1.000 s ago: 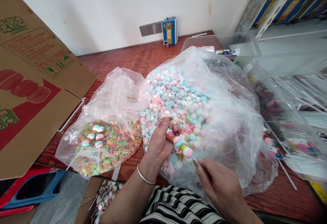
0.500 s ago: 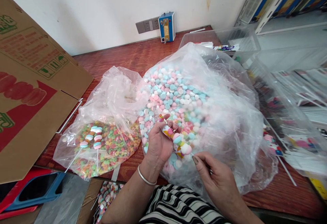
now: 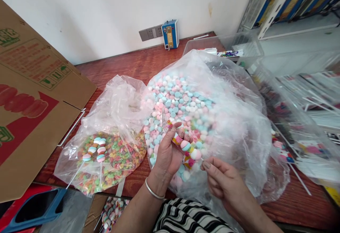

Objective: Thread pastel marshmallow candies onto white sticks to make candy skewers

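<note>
My left hand (image 3: 169,151) is closed around a clear printed wrapper (image 3: 177,139) with yellow and pink patterns. Partly in or against that wrapper lies a marshmallow skewer (image 3: 196,154) in pink, blue, white and yellow; how far it sits inside I cannot tell. My right hand (image 3: 224,179) pinches the skewer's thin white stick between thumb and forefinger. Both hands are over a big clear bag of small marshmallows (image 3: 175,103), pink, blue and white. To the left, two finished-looking marshmallow skewers (image 3: 101,150) rest on a clear bag of colourful ring-shaped pieces (image 3: 126,155).
A large cardboard box (image 3: 39,94) stands at the left. Clear plastic bins (image 3: 294,109) with white sticks and printed wrappers fill the right side. A small blue device (image 3: 170,34) is by the wall. Below the table edge, a box holds many skewers (image 3: 113,210).
The view has tilted slightly, so the background sits lower. My hands keep their grips, and the skewer and wrapper have shifted only a little.
</note>
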`<state>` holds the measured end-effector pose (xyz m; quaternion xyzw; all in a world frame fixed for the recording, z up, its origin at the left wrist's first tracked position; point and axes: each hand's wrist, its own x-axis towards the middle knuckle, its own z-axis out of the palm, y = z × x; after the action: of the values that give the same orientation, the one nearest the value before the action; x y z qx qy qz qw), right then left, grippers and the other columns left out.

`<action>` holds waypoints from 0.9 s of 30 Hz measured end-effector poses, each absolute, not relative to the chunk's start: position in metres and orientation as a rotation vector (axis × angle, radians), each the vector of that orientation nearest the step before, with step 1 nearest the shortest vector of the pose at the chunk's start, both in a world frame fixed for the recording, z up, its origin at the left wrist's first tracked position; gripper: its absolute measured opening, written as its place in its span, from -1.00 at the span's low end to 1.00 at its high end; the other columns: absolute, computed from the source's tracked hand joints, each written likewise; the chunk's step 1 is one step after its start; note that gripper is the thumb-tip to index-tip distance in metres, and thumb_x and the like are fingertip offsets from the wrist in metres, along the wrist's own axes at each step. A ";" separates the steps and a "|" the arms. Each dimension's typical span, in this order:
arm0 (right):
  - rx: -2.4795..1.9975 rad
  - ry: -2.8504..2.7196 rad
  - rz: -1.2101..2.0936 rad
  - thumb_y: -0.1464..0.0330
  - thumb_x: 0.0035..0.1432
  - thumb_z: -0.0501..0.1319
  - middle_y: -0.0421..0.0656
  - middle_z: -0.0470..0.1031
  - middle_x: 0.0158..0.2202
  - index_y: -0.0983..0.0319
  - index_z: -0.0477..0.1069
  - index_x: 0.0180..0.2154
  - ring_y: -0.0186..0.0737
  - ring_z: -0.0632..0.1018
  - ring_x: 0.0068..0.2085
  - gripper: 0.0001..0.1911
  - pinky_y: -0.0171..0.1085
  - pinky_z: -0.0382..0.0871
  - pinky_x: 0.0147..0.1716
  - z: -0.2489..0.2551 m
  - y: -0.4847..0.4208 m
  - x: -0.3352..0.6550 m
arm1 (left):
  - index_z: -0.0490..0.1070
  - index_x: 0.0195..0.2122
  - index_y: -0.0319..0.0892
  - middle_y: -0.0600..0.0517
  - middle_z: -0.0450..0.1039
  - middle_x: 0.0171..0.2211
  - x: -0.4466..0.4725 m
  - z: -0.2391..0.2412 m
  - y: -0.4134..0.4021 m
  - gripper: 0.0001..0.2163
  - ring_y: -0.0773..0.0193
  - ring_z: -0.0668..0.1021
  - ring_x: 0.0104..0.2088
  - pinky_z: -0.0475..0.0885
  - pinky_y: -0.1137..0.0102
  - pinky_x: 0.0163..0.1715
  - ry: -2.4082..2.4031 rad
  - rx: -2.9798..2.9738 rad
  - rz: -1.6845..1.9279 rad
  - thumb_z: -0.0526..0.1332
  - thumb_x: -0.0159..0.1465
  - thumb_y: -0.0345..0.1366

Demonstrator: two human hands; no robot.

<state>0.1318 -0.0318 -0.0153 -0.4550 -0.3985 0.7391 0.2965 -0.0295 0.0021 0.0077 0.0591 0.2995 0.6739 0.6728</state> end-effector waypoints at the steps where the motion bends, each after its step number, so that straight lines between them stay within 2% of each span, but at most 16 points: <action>1: -1.164 -0.862 2.131 0.02 0.16 0.21 -0.45 -0.08 -0.69 0.21 0.32 -0.40 -0.50 -0.09 -0.70 -0.62 -0.41 -0.15 -0.72 -0.014 -0.031 0.131 | 0.43 -0.10 -0.23 0.10 0.29 -0.46 -0.031 0.007 0.002 -0.80 0.35 0.45 -0.39 0.44 0.35 -0.23 0.658 0.144 1.504 0.16 0.32 -0.28; 4: -1.078 -0.651 2.321 -0.02 0.14 0.21 -0.47 -0.13 -0.68 0.22 0.36 -0.34 -0.51 -0.16 -0.69 -0.59 -0.42 -0.18 -0.75 -0.012 -0.031 0.127 | 0.45 -0.12 -0.23 0.09 0.32 -0.45 -0.032 0.004 0.003 -0.80 0.31 0.48 -0.35 0.45 0.33 -0.18 0.662 0.164 1.479 0.17 0.32 -0.24; 6: -1.116 -0.883 2.161 0.00 0.19 0.16 -0.44 -0.06 -0.67 0.23 0.37 -0.37 -0.49 -0.07 -0.69 -0.60 -0.41 -0.10 -0.73 -0.016 -0.031 0.126 | 0.45 -0.16 -0.24 0.08 0.35 -0.45 -0.030 0.003 0.004 -0.81 0.31 0.50 -0.35 0.45 0.32 -0.16 0.706 0.147 1.482 0.19 0.30 -0.23; 8: -1.171 -1.331 1.722 0.10 0.26 0.14 -0.34 0.15 -0.64 0.24 0.39 -0.41 -0.43 0.17 -0.65 -0.65 -0.38 0.08 -0.65 -0.021 -0.032 0.127 | 0.45 -0.22 -0.25 0.05 0.39 -0.43 -0.028 0.002 0.005 -0.83 0.31 0.52 -0.34 0.45 0.31 -0.12 0.772 0.108 1.490 0.22 0.29 -0.24; 10: -1.135 -1.744 1.093 0.27 0.29 0.15 -0.23 0.34 -0.57 0.24 0.44 -0.40 -0.35 0.35 -0.55 -0.75 -0.34 0.18 -0.52 -0.027 -0.032 0.129 | 0.45 -0.25 -0.26 0.02 0.43 -0.40 -0.026 0.003 0.006 -0.85 0.29 0.54 -0.33 0.45 0.31 -0.12 0.841 0.064 1.485 0.23 0.27 -0.26; 12: -1.038 -1.966 0.568 0.39 0.27 0.18 -0.20 0.42 -0.54 0.24 0.50 -0.30 -0.30 0.40 -0.51 -0.87 -0.31 0.19 -0.46 -0.030 -0.032 0.131 | 0.44 -0.24 -0.25 0.01 0.45 -0.38 -0.025 0.005 0.006 -0.85 0.26 0.56 -0.32 0.46 0.31 -0.14 0.882 0.015 1.473 0.24 0.27 -0.27; 14: -0.978 -2.014 0.372 0.43 0.25 0.19 -0.20 0.43 -0.55 0.24 0.51 -0.23 -0.29 0.39 -0.52 -0.88 -0.29 0.20 -0.46 -0.032 -0.030 0.133 | 0.45 -0.21 -0.25 0.01 0.47 -0.36 -0.025 0.008 0.006 -0.84 0.25 0.57 -0.30 0.47 0.31 -0.15 0.850 -0.025 1.470 0.23 0.27 -0.26; 16: -1.036 -1.937 0.588 0.38 0.28 0.16 -0.17 0.47 -0.48 0.23 0.49 -0.23 -0.26 0.44 -0.47 -0.86 -0.30 0.25 -0.44 -0.031 -0.029 0.132 | 0.45 -0.18 -0.25 0.00 0.47 -0.34 -0.025 0.011 0.005 -0.81 0.24 0.58 -0.27 0.47 0.29 -0.11 0.737 -0.038 1.474 0.20 0.30 -0.23; 18: -1.119 -1.711 1.105 0.26 0.30 0.12 -0.18 0.44 -0.48 0.22 0.45 -0.31 -0.28 0.43 -0.48 -0.79 -0.33 0.27 -0.49 -0.029 -0.029 0.129 | 0.46 -0.17 -0.27 -0.02 0.48 -0.32 -0.024 0.013 0.004 -0.76 0.19 0.58 -0.21 0.46 0.24 -0.07 0.630 -0.023 1.470 0.15 0.32 -0.18; 20: -1.137 -1.301 1.680 0.13 0.27 0.15 -0.30 0.26 -0.59 0.21 0.38 -0.36 -0.40 0.25 -0.62 -0.71 -0.39 0.16 -0.65 -0.026 -0.030 0.125 | 0.47 -0.17 -0.27 -0.04 0.50 -0.32 -0.023 0.014 0.004 -0.72 0.13 0.58 -0.16 0.44 0.20 -0.03 0.595 -0.008 1.474 0.14 0.33 -0.14; 22: -1.054 -0.838 2.081 0.06 0.18 0.23 -0.42 0.02 -0.65 0.19 0.34 -0.36 -0.50 -0.03 -0.69 -0.67 -0.45 -0.06 -0.74 -0.021 -0.031 0.123 | 0.48 -0.19 -0.25 -0.04 0.51 -0.33 -0.021 0.013 0.004 -0.72 0.12 0.58 -0.14 0.42 0.18 0.02 0.605 0.001 1.491 0.14 0.32 -0.13; 24: -0.941 -0.514 2.271 0.08 0.12 0.30 -0.46 -0.08 -0.65 0.20 0.34 -0.32 -0.54 -0.15 -0.68 -0.67 -0.48 -0.16 -0.76 -0.015 -0.033 0.122 | 0.49 -0.22 -0.23 -0.03 0.52 -0.32 -0.020 0.009 0.004 -0.76 0.14 0.58 -0.14 0.39 0.16 0.06 0.607 0.025 1.505 0.15 0.32 -0.16; 27: -0.829 -0.362 2.341 0.11 0.11 0.33 -0.47 -0.11 -0.66 0.22 0.37 -0.32 -0.55 -0.17 -0.69 -0.68 -0.49 -0.15 -0.77 -0.008 -0.034 0.123 | 0.50 -0.25 -0.24 -0.05 0.53 -0.30 -0.022 0.003 0.004 -0.78 0.13 0.57 -0.11 0.35 0.14 0.09 0.574 0.083 1.476 0.17 0.30 -0.19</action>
<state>0.1233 -0.0336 -0.0084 -0.3141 -0.1371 0.8866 0.3107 -0.0222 0.0044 0.0028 0.0373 0.2579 0.6631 0.7017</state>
